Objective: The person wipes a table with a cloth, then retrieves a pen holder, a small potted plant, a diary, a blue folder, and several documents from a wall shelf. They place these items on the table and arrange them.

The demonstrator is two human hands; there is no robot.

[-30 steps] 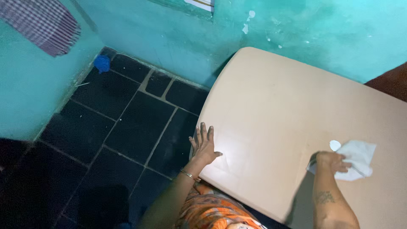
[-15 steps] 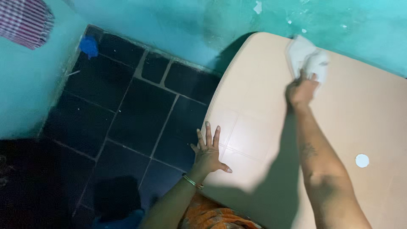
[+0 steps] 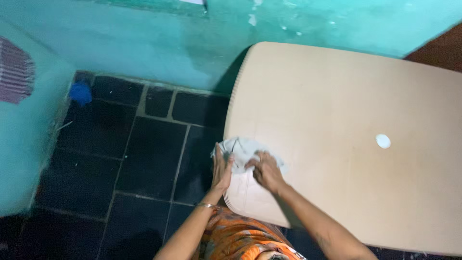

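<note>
While pressed flat, cloth (image 3: 245,153): at tabletop (image 3: 346,96) left edge.
Right hand (image 3: 266,172): grip pinching cloth.
Left hand (image 3: 222,168): open palm bracing edge, catching cloth overhang.

Thin metal bangle (image 3: 208,206) on left wrist; orange patterned garment (image 3: 240,238); bare forearms

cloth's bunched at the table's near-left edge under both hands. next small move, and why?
Probably gather the white cloth up. It lies crumpled at the beige table edge, partly over it, right hand pressing on it, left hand cupped at the rim beside it. Whatever it pushed along would likely drop to the dark tiled floor otherwise.
</note>
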